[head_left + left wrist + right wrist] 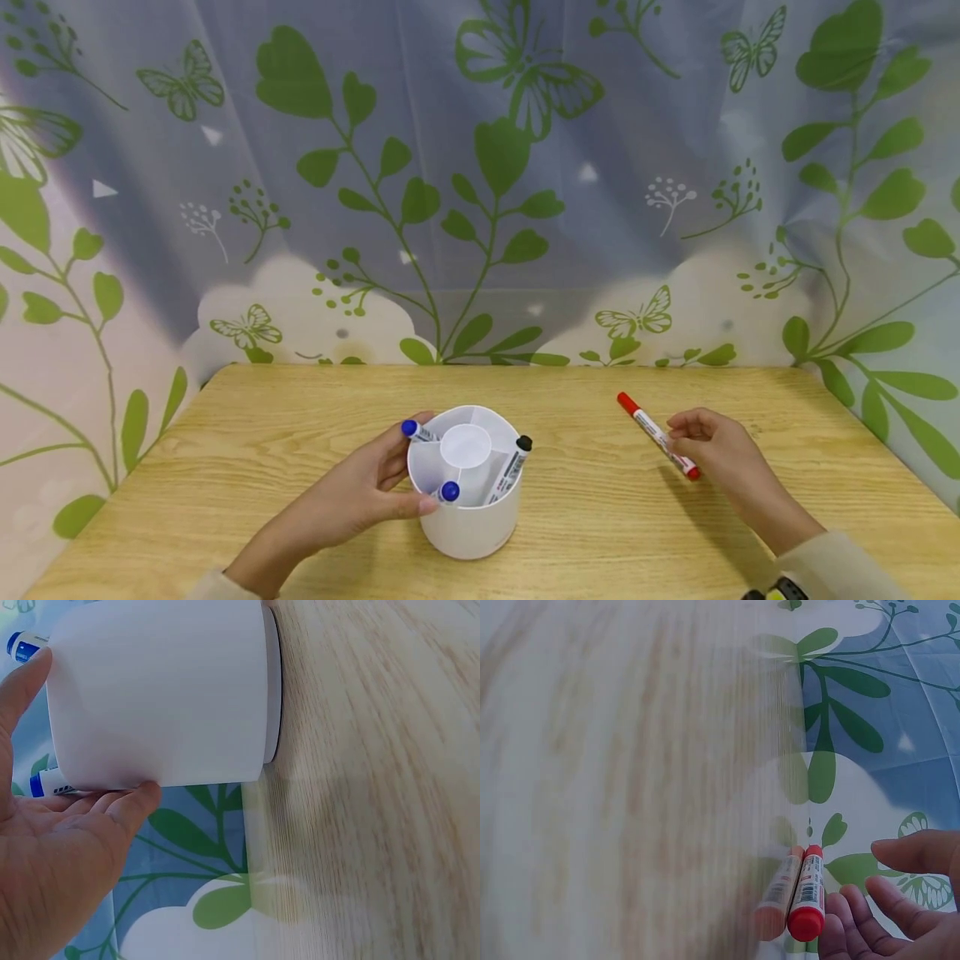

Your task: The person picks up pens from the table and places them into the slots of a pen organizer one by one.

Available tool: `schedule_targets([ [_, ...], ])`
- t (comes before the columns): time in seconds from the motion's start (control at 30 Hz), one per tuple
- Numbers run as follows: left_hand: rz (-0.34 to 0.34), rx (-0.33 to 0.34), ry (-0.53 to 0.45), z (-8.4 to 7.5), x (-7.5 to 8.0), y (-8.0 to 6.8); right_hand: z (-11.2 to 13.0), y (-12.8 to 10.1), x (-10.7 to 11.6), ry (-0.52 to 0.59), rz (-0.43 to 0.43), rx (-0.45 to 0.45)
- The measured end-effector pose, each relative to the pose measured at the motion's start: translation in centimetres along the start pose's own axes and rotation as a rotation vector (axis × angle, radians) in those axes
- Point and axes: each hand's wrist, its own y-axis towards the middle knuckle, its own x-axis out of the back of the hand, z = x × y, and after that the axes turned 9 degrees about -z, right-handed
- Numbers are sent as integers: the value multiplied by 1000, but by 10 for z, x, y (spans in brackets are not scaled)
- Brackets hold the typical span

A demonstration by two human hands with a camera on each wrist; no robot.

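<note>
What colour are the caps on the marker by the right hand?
Red on the marker, clearest in the head view.

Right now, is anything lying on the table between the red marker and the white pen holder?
Nothing visible: bare table lies between the red marker at the right hand and the white holder, which the left hand grips.

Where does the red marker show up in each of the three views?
Head: the red marker lies on the wooden table, right of centre, at the right hand fingertips.
Left wrist: not in it.
Right wrist: bottom right, red cap end toward the camera, beside the fingers.
Shared landmark: the table.
</note>
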Motion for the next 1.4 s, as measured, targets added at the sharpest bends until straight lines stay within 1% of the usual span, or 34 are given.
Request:
schedule_targets([
  [0.2, -8, 5, 2, -1, 0, -2, -1, 4, -2, -36, -13, -6],
  [0.33, -2, -7, 5, -2, 0, -3, -1, 7, -4, -69, -9, -14],
  [0.57, 7, -26, 10, -4, 0, -3, -4, 8, -9, -122, 3, 5],
  [0.8, 7, -26, 14, -4, 1, -3, -6, 8, -13, -161, 5, 17],
  [0.93, 6, -27, 19, -4, 1, -3, -3, 7, -13, -155, 9, 1],
  [1.03, 5, -31, 23, -3, 1, -3, -2, 6, -13, -131, 0, -18],
  [1.13, 4, -34, 26, -3, 1, -3, 0, 5, -13, -109, -22, -25],
  [1.4, -5, -6, 23, -1, 0, -1, 5, 0, -11, -76, -75, -32],
])
